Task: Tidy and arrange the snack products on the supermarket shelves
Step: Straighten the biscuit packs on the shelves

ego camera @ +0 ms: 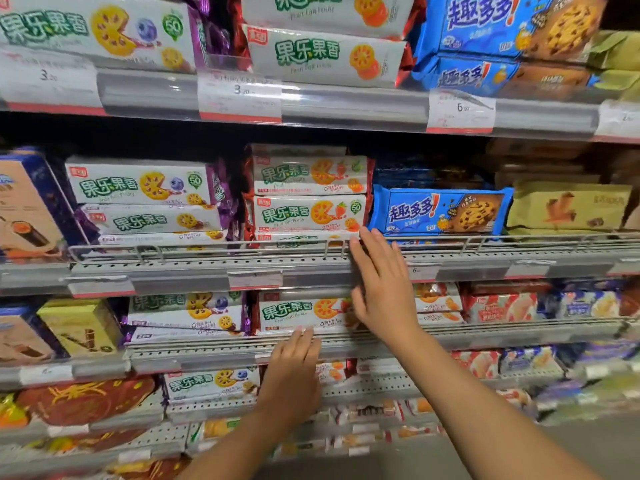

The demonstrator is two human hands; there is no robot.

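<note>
**Lightly does it: red-edged fruit biscuit packs being squared up**

Now the right hand (pixel 381 282) is stretched flat, fingertips at the red-edged biscuit stack (pixel 310 195) behind the wire rail (pixel 207 245), nothing grasped. The left hand (pixel 294 372) is laid open against the lower red-edged pack (pixel 304 311). Light, crinkly, slippery film is judged likely; contents breakable, so the long edges are best taken.
</note>
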